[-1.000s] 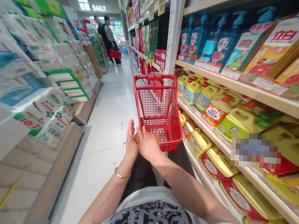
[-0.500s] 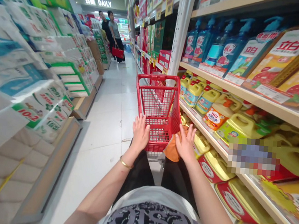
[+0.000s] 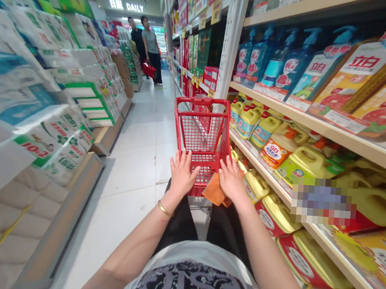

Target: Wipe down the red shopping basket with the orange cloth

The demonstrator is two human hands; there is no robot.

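A small red wire shopping cart [image 3: 202, 128] stands in the aisle just in front of me. My left hand [image 3: 181, 174] lies flat on the cart's near rim, fingers spread, a gold bangle on the wrist. My right hand [image 3: 231, 178] rests on the near right corner with fingers stretched out, pressing an orange cloth [image 3: 213, 191] that hangs below the palm. The cart basket looks to hold nothing.
Shelves of yellow detergent jugs [image 3: 267, 126] and blue pump bottles [image 3: 260, 56] run along the right. Stacked tissue packs [image 3: 45, 101] line the left on a low plinth. Two people [image 3: 146, 43] with a red basket stand far down the white-tiled aisle.
A second ago both hands were together at the cart's near edge. They spread apart to the two sides of the rim, and the orange cloth came into view under the right hand.
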